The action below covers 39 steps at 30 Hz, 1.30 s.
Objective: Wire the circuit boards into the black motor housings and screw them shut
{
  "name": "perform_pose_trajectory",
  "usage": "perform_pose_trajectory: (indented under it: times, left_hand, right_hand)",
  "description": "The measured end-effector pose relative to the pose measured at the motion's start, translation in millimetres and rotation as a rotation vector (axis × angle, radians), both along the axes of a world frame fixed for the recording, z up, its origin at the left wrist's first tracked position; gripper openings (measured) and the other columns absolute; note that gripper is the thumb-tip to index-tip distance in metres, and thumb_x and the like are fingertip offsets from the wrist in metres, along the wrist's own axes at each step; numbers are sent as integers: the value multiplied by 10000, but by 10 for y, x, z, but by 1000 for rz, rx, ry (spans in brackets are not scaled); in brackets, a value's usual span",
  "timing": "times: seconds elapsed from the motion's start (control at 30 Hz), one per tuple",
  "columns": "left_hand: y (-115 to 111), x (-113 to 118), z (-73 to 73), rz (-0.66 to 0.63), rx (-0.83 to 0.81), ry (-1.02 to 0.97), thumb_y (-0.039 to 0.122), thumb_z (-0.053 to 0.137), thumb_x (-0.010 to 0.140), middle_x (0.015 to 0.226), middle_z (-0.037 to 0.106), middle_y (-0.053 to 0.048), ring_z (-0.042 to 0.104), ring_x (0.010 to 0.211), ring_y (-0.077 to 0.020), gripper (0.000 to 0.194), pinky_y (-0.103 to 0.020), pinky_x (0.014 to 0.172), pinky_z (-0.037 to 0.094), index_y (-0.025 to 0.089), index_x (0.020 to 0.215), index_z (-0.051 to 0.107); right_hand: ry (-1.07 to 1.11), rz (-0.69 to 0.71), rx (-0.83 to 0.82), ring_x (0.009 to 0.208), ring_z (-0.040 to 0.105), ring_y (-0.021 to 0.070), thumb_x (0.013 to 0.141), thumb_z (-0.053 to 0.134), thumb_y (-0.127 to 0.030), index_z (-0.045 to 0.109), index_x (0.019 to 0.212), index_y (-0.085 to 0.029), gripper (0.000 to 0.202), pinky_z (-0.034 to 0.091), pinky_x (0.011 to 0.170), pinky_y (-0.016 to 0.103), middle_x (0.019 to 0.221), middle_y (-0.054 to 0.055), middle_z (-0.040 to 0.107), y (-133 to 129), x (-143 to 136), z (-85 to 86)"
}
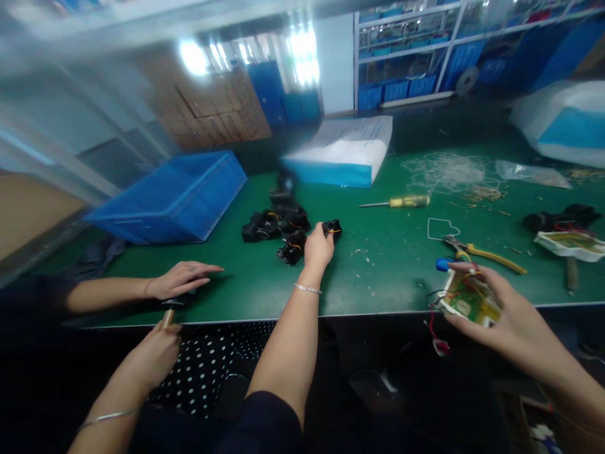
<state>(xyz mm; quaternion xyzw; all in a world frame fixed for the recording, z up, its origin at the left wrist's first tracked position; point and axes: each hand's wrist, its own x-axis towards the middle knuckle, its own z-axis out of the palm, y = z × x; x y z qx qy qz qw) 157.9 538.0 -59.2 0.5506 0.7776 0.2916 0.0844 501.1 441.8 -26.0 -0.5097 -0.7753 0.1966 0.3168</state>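
With fingers pinched, my left hand (319, 247) grips a small black part with a yellow wire (333, 229). Left of it lies a pile of similar black parts (265, 225), several of them with thin wires. At the bench's front edge my right hand (513, 306) is closed round a white plastic housing with a green circuit board (467, 297). Wires come off the board, and a red one hangs down over the edge with a small connector (441, 346). Behind that housing are yellow-handled pliers (494, 257) and a blue round piece (443, 263).
A co-worker's hands (184, 280) at the left hold a tool with a brass-coloured shaft. The blue bin (165, 198), white-and-blue bag (338, 154), yellow screwdriver (401, 201) and tangled white wire loops (444, 171) lie behind. Another white housing (571, 244) sits far right.
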Motion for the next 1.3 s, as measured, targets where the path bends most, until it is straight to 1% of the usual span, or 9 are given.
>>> perform_pose_trajectory:
  times: [0.2,0.3,0.37,0.47,0.63,0.73,0.97,1.17,1.3]
  left_hand:
    - [-47,74,85,-11,175,134,179,514,824,1289,541,-160,499,1182,-308,597,-456,981,422,186,1400,360]
    - [-119,188,261,-148,360,151,100,578,733,1479,346,-115,291,1351,-310,775,-494,1117,284,192,1447,292]
    - [-194,338,403,-290,427,23,160,601,759,1473,363,-92,290,1357,-282,690,-469,1137,269,200,1407,366]
    - [-331,646,533,-551,217,-429,372,492,894,1291,558,-114,541,1142,-229,430,-398,965,467,187,1282,501]
    - [-462,1055,416,-871,-335,-1053,419,625,823,1159,634,-128,631,977,-215,541,-307,756,532,177,1288,492]
    - [-439,1123,314,-850,-321,-1269,276,772,690,1104,648,-114,630,964,-206,739,-294,785,521,188,1339,429]
    - [-380,1129,301,-833,-184,-1338,226,806,639,1203,604,-112,585,1065,-224,726,-321,857,506,195,1290,487]
    - [-421,1207,267,-865,-237,-1401,162,839,571,1250,588,-125,602,1073,-251,762,-396,935,487,182,1256,507]
    - [-435,1255,277,-894,-208,-1445,131,831,575,1286,569,-113,571,1139,-258,817,-432,1017,437,205,1311,484]
  right_hand:
    - [37,82,-8,1168,542,296,695,723,-384,402,1350,-222,747,465,987,420,1324,121,501,80,25,327]
    - [18,133,22,1223,498,274,696,707,-317,341,1382,-208,786,410,1053,405,1368,114,453,131,-87,398]
    - [-12,160,61,1258,461,278,687,700,-302,316,1394,-198,811,368,1090,412,1378,119,435,174,-169,416]
    - [-72,212,105,1286,424,291,668,694,-290,341,1379,-186,801,350,1104,424,1365,130,430,255,-298,426]
    - [-207,366,142,1259,438,266,661,674,-211,432,1296,-172,681,391,1072,392,1315,124,449,403,-461,476]
    - [-296,400,165,1226,451,280,637,705,-209,436,1299,-168,716,414,1043,409,1297,130,462,477,-485,522]
    - [-209,292,161,1240,437,310,598,808,-334,395,1350,-218,866,401,1060,465,1317,118,445,515,-411,570]
    - [109,388,-152,1250,476,273,643,803,-390,379,1373,-262,853,436,1050,423,1378,92,435,524,-291,631]
    - [238,287,-293,1177,550,244,660,798,-339,361,1394,-265,858,492,981,385,1380,89,475,573,-257,537]
